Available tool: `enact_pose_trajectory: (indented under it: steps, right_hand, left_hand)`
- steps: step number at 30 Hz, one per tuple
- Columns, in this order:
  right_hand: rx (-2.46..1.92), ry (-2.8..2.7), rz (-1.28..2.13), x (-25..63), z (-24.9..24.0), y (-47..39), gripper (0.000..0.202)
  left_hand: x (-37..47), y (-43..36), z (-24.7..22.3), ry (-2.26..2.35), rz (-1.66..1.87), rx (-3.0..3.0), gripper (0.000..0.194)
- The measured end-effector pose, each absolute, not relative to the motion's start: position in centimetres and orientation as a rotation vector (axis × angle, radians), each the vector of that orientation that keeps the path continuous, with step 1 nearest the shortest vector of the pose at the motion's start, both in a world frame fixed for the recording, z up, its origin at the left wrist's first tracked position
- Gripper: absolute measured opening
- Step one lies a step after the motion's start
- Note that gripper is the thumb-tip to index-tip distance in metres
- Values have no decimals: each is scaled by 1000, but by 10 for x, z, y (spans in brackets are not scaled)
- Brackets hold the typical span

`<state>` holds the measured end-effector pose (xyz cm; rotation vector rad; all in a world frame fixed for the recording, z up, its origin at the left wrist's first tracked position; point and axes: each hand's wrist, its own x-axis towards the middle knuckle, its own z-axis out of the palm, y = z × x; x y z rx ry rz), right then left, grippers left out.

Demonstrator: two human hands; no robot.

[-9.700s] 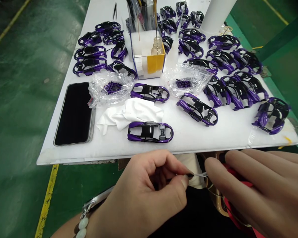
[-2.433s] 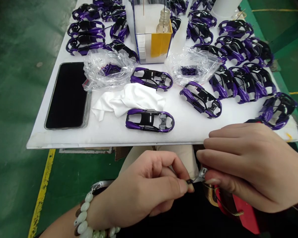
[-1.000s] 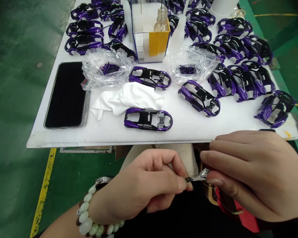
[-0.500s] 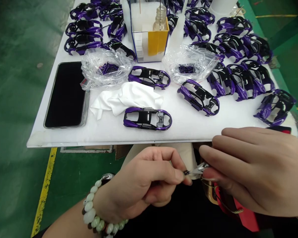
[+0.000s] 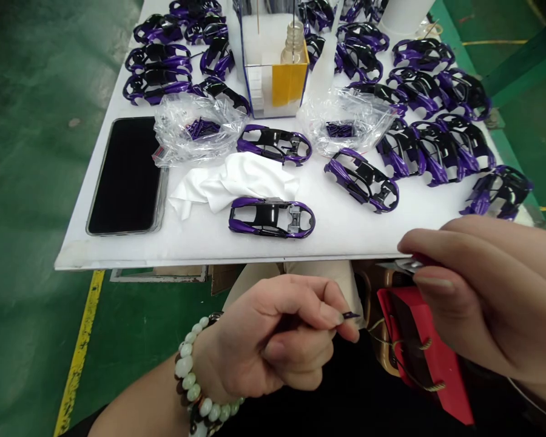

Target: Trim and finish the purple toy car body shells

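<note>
My left hand (image 5: 291,334), with a beaded bracelet at the wrist, pinches a small dark purple part (image 5: 351,315) that sticks out past the fingertips, below the table's front edge. To the right, my right hand (image 5: 482,291) is closed on a metal-tipped tool (image 5: 404,264) whose point faces left, apart from the small part. A purple and black car shell (image 5: 272,218) lies near the front edge, and a second shell (image 5: 363,181) lies at an angle to its right. Behind the nearer one is a white cloth (image 5: 236,181).
A phone (image 5: 125,176) lies on the white table (image 5: 200,243) at left. Plastic bags (image 5: 200,128) of small parts flank a clear box (image 5: 273,88) with a bottle. Several more shells line both sides. A red bag (image 5: 441,358) stands below the table.
My right hand has moved up and right, drawing the tool's tip away from the small part. My left hand has shifted slightly right and still holds the part.
</note>
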<state>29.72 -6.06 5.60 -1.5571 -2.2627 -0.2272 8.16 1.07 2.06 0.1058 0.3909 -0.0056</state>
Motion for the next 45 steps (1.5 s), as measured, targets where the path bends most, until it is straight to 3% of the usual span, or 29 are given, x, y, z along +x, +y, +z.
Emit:
enact_pose_trajectory:
  steps: [4,13,21,45]
  right_hand:
    - [-1537,-2283,-8,293,58,-65,24]
    - [-1515,-2388,-166,277,52,-83,27]
    - [-1506,-2419,-194,277,52,-80,18]
    - [-1601,-2390,-208,270,54,-77,24]
  left_hand:
    - [77,3,34,626,172,510,11]
    - [68,-13,48,898,225,1249,25]
    - [71,-14,48,925,231,1276,24]
    - [73,-15,47,937,246,1119,21]
